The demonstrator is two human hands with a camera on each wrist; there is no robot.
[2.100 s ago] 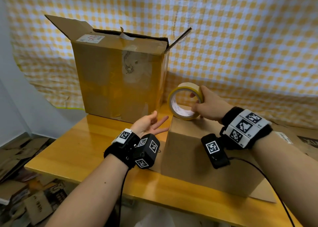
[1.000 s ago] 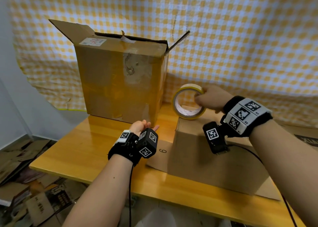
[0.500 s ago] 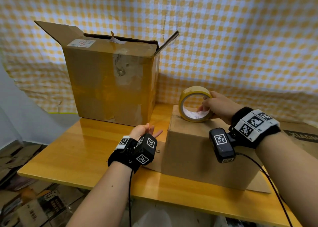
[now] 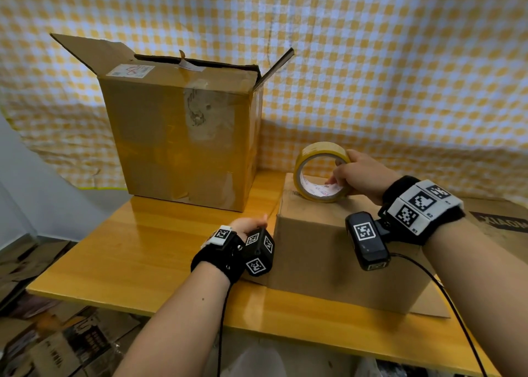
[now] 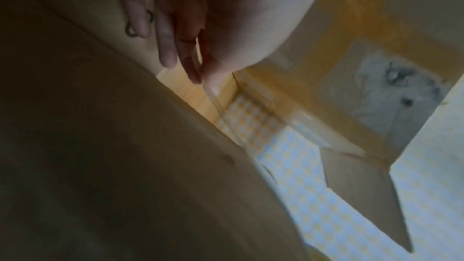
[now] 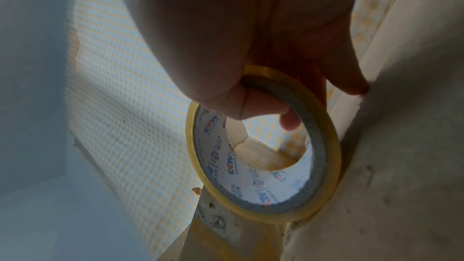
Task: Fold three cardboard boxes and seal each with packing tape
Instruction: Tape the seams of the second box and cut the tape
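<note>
A small closed cardboard box [image 4: 314, 251] stands on the wooden table [image 4: 137, 251], right of centre. A yellow packing tape roll [image 4: 321, 172] stands on edge on the box's top at its far left corner. My right hand [image 4: 343, 170] grips the roll, thumb through the core [image 6: 263, 166] and fingers over the outer rim. My left hand [image 4: 257, 220] is low beside the box's left wall. Its fingers [image 5: 165, 47] lie straight and together on a cardboard flap and hold nothing. The box wall [image 5: 100, 146] fills the left wrist view.
A big open cardboard box [image 4: 183, 136] with raised flaps stands at the back left of the table. A yellow checked cloth [image 4: 400, 76] hangs behind. Flat cardboard [image 4: 503, 225] lies at the right, and cardboard scraps [image 4: 43, 348] lie on the floor at the left.
My right hand brought the tape roll down from the air onto the small box's top. My left hand closed its spread fingers and moved in beside the box's left wall.
</note>
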